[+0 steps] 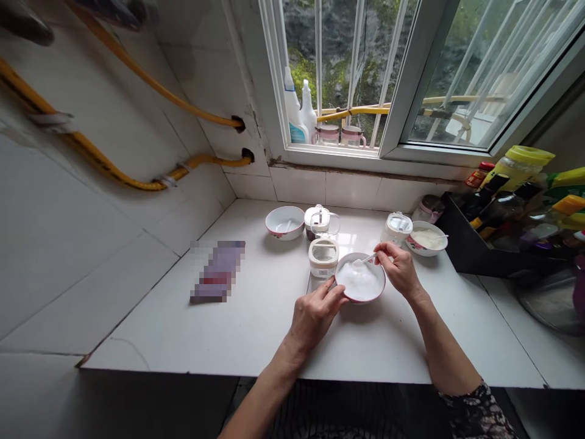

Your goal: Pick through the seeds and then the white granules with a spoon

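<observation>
My left hand grips the near left rim of a white bowl with a red edge. Inside the bowl lies a white, powdery or grainy substance. Pinched in the fingers of my right hand is a small white spoon, its tip down at the white substance. Just left of this bowl stands a square clear jar with a cream lid. Behind that is a similar jar with dark contents, its lid raised. The bowl's underside is partly hidden by my left fingers.
Farther back, a second white bowl holds a spoon. On the right are another lidded jar, a bowl of pale food or powder and a black bin of bottles. A blurred-out flat object lies left on the white counter.
</observation>
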Action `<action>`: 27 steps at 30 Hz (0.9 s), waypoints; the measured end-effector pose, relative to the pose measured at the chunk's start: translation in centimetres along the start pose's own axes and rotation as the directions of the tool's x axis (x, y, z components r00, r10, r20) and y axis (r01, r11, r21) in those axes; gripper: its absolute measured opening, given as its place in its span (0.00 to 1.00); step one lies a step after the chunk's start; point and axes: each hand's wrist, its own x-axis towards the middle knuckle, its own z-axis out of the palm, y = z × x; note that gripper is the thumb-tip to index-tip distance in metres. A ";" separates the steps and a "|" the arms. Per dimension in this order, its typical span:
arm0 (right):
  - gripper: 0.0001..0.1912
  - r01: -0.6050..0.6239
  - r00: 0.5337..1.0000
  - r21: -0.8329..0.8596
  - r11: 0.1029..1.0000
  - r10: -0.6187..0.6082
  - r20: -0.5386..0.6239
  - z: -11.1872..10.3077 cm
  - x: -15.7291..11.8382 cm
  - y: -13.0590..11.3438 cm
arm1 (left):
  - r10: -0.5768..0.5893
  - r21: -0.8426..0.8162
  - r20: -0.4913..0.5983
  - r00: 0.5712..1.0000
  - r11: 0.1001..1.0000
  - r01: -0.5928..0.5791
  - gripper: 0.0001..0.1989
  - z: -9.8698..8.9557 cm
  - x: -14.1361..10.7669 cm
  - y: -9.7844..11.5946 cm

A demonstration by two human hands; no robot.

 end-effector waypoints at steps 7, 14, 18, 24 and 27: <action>0.07 -0.123 0.992 0.120 0.985 0.121 0.018 0.3 0.1 0.4 | -0.001 0.002 -0.001 1.000 1.000 0.001 0.11 0.1 0.0 0.0; 0.08 -0.219 0.971 0.280 0.935 0.236 -0.028 -0.6 0.7 0.9 | 0.005 0.017 -0.004 1.000 1.000 -0.005 0.10 0.0 0.1 0.1; 0.07 -0.241 0.965 0.236 0.941 0.258 -0.041 -0.5 0.7 1.0 | 0.001 0.015 -0.002 1.000 1.000 -0.001 0.10 0.0 0.1 0.1; 0.07 -0.249 0.964 0.183 0.951 0.262 -0.049 -0.2 0.6 1.2 | 0.006 0.014 -0.011 1.000 1.000 -0.006 0.11 -0.1 0.1 0.1; 0.08 -0.246 0.964 0.157 0.956 0.258 -0.060 -0.1 0.5 1.3 | 0.011 0.020 -0.014 1.000 1.000 -0.011 0.12 -0.1 0.2 0.1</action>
